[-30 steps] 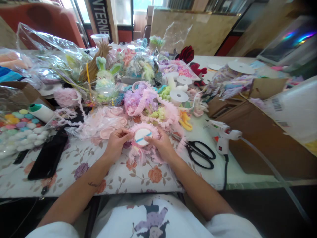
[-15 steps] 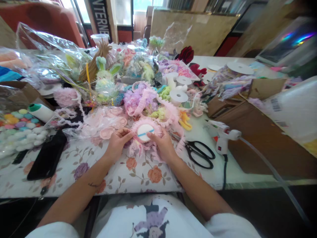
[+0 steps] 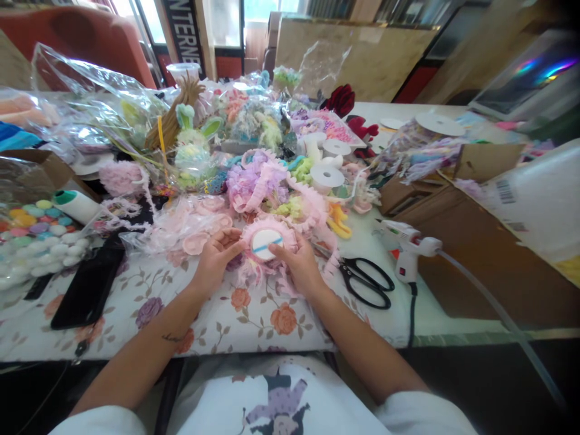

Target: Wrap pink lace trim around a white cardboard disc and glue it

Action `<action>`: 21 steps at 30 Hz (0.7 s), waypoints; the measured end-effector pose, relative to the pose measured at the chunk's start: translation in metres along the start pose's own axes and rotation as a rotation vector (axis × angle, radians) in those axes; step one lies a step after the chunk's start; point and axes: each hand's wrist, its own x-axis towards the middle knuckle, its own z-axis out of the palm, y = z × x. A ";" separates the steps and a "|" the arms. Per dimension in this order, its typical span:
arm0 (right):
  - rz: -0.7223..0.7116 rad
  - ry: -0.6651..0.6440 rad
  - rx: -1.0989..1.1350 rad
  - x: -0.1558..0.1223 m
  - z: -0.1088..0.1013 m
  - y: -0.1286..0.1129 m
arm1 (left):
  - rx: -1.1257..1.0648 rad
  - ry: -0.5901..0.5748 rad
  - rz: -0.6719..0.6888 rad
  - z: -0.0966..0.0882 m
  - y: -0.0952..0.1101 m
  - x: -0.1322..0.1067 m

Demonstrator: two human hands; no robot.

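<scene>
Head view: left hand (image 3: 216,258) and right hand (image 3: 299,266) both hold a pink ruffled lace rosette (image 3: 267,251) with a white round disc (image 3: 266,241) at its middle, crossed by a thin blue stripe. Left fingers (image 3: 233,240) pinch the frill at the disc's 9 o'clock edge; the right thumb presses at about 4 o'clock, the other fingers curled under the lace. The rosette sits low over the floral tabletop (image 3: 254,320), its loose frill trailing onto the cloth (whether the disc itself rests on the cloth I cannot tell)

At 3 o'clock from the hands lie black-handled scissors (image 3: 367,281), and just beyond them a white glue gun (image 3: 410,248) with its cord running off the near edge. At 12 o'clock is a heap of pink and lilac lace trims (image 3: 258,181), with white ribbon spools (image 3: 327,176) near it. At 9 o'clock lies a black phone (image 3: 88,287), and farther out a clear bag of pastel pompoms (image 3: 31,238). A brown cardboard box (image 3: 475,254) stands at the far right
</scene>
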 end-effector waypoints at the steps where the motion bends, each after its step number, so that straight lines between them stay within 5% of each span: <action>1: 0.000 -0.001 -0.036 0.000 -0.001 -0.001 | -0.031 0.011 0.010 0.000 0.002 0.001; 8: -0.022 -0.073 -0.224 0.002 -0.007 0.001 | 0.015 0.016 0.074 -0.006 0.008 0.004; 13: -0.041 -0.165 -0.226 0.000 -0.007 0.000 | -0.071 0.005 -0.037 -0.006 0.008 0.005; 21: 0.095 -0.190 0.052 -0.001 -0.006 0.000 | 0.073 -0.050 -0.184 -0.013 -0.007 0.005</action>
